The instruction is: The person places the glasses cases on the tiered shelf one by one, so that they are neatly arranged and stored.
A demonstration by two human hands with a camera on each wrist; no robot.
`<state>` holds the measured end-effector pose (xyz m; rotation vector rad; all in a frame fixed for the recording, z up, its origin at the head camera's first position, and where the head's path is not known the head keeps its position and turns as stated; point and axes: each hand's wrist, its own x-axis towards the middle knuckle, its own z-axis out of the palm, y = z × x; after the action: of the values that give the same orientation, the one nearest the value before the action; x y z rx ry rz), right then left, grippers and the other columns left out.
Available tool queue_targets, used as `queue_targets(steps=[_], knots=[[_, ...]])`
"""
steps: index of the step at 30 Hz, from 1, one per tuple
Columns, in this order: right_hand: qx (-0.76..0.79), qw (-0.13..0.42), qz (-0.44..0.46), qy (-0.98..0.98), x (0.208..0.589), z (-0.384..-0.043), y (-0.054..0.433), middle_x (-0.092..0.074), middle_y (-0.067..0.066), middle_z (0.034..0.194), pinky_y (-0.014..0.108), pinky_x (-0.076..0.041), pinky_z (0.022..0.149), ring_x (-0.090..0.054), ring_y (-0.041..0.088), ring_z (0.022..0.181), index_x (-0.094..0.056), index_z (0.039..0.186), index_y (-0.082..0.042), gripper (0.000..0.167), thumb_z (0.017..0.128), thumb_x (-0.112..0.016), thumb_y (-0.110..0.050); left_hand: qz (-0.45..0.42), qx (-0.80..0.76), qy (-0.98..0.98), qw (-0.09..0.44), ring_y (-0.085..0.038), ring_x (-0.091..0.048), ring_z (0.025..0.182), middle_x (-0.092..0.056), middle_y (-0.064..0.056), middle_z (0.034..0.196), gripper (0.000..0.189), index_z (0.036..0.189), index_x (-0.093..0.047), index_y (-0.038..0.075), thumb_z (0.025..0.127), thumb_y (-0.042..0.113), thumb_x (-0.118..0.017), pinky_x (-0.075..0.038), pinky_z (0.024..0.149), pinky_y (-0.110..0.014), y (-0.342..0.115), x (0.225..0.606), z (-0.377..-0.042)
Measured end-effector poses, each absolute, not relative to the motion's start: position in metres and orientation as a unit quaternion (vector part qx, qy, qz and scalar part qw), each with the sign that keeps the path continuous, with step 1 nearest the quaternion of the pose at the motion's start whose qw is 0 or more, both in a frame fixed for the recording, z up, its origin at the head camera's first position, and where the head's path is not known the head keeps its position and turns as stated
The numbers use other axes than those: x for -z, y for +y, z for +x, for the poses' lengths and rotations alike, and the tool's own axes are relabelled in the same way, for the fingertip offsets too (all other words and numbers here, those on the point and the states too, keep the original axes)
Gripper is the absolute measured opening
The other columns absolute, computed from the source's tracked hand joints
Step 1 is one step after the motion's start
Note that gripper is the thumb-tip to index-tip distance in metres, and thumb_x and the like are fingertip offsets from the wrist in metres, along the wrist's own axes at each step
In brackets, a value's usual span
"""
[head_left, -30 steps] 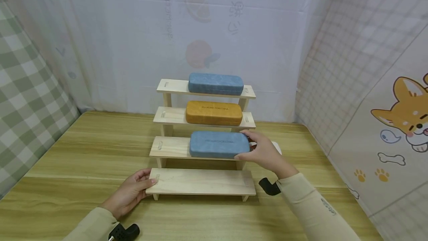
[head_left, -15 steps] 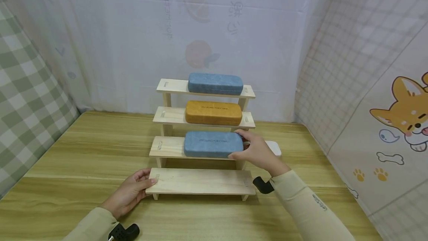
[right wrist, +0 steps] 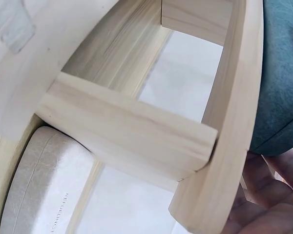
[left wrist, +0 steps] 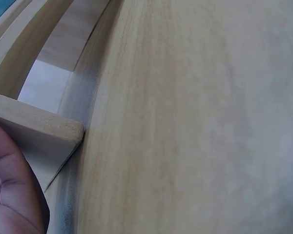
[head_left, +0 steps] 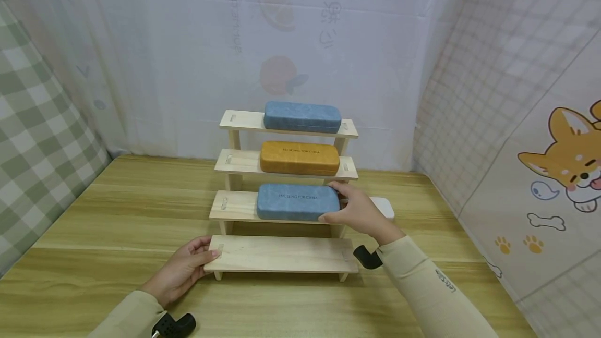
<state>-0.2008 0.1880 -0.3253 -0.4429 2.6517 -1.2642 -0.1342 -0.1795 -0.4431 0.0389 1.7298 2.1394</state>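
Note:
My right hand (head_left: 360,213) grips the right end of a blue glasses case (head_left: 298,202), thumb at its front and fingers behind. That case lies on the second step from the bottom of a pale wooden tiered display stand (head_left: 281,254). In the right wrist view, the same blue case (right wrist: 283,73) sits along the step's edge, with fingers at its end. With thumb on top, my left hand (head_left: 180,270) pinches the left end of the lowest step. A mustard glasses case (head_left: 299,158) lies one step higher, and another blue glasses case (head_left: 302,117) on the top step.
A white glasses case (head_left: 384,207) lies on the wood-grain table (head_left: 141,192), right of the stand and partly behind my right hand. A pale curtain (head_left: 188,67) hangs behind, with a checked cloth (head_left: 42,119) at left and a dog-print sheet (head_left: 516,197) at right.
My right hand has slid the blue glasses case a little to the left along its step, revealing more of the white case. My left hand has stayed on the lowest step.

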Motion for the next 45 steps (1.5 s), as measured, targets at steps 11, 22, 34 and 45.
queue_targets(steps=[11, 22, 34, 45], knots=[[0.425, 0.095, -0.149, 0.888, 0.324, -0.2, 0.189, -0.053, 0.02, 0.129, 0.038, -0.054, 0.081, -0.06, 0.032, 0.109, -0.035, 0.146, 0.002, 0.087, 0.077, -0.082, -0.022, 0.013, -0.762, 0.617, 0.195, -0.009, -0.06, 0.097, -0.056, -0.003, 0.111, 0.067, 0.143, -0.014, -0.014, 0.096, 0.006, -0.056, -0.052, 0.085, -0.025, -0.179, 0.442, -0.135], [0.429, 0.104, -0.152, 0.884, 0.323, -0.201, 0.189, -0.05, 0.022, 0.133, 0.038, -0.054, 0.084, -0.058, 0.033, 0.114, -0.029, 0.148, 0.005, 0.092, 0.078, -0.082, -0.022, 0.008, -0.758, 0.622, 0.197, -0.01, -0.059, 0.097, -0.055, -0.003, 0.112, 0.068, 0.144, -0.014, -0.013, 0.096, 0.008, -0.057, -0.052, 0.085, -0.025, -0.178, 0.442, -0.135], [0.367, 0.061, -0.158, 0.915, 0.324, -0.195, 0.191, -0.042, 0.019, 0.145, 0.044, -0.049, 0.09, -0.05, 0.033, 0.123, -0.033, 0.149, -0.002, 0.096, 0.075, -0.082, -0.039, 0.004, -0.755, 0.626, 0.194, -0.011, -0.06, 0.099, -0.055, -0.005, 0.113, 0.071, 0.144, -0.015, -0.013, 0.095, 0.011, -0.06, -0.052, 0.086, -0.026, -0.179, 0.441, -0.135], [0.378, -0.032, -0.207, 0.902, 0.328, -0.189, 0.222, -0.055, 0.016, 0.133, 0.047, -0.048, 0.091, -0.053, 0.03, 0.117, -0.049, 0.139, -0.003, 0.07, 0.08, -0.08, -0.022, -0.006, -0.75, 0.631, 0.197, -0.011, -0.059, 0.1, -0.054, -0.007, 0.116, 0.071, 0.145, -0.015, -0.013, 0.095, 0.012, -0.059, -0.052, 0.086, -0.026, -0.179, 0.441, -0.133]])
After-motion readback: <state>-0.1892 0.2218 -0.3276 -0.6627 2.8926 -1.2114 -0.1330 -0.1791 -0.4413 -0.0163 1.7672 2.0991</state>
